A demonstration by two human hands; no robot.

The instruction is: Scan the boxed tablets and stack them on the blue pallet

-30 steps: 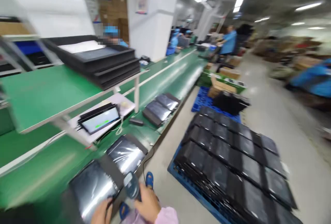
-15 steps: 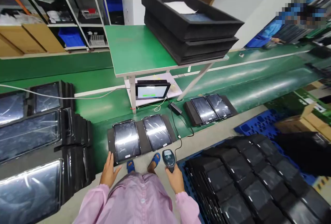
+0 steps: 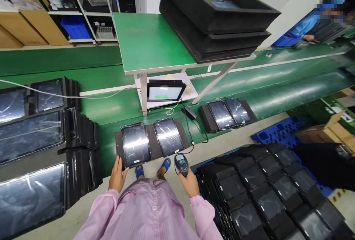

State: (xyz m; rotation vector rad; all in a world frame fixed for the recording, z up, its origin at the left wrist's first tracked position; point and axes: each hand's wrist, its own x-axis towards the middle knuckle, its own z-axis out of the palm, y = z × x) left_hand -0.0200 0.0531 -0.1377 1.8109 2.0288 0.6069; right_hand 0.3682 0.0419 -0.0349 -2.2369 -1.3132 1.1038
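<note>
My right hand point(image 3: 190, 182) is wrapped round the handle of a dark handheld barcode scanner point(image 3: 181, 162), its cable running up toward the low table. In front of me, a black foam tray point(image 3: 153, 141) holds two flat screen panels in clear film, a left panel point(image 3: 135, 144) and a right panel point(image 3: 168, 136), each with a small white label at its near edge. My left hand point(image 3: 117, 177) lies with fingers stretched out at the tray's near left corner, beside the left panel. Whether the fingertips press on the foam I cannot tell.
A lit monitor point(image 3: 167, 93) stands on the shelf under a green table point(image 3: 149, 44); black trays point(image 3: 222, 44) are stacked on top. Another panel tray point(image 3: 206, 120) lies to the right. Panel stacks point(image 3: 83, 166) rise at left, more point(image 3: 249, 195) at right. A co-worker point(image 3: 302, 29) is far right.
The view has tilted slightly down, so the table and stacked trays sit higher in the picture. Both hands keep nearly the same places, with the scanner still in the right.
</note>
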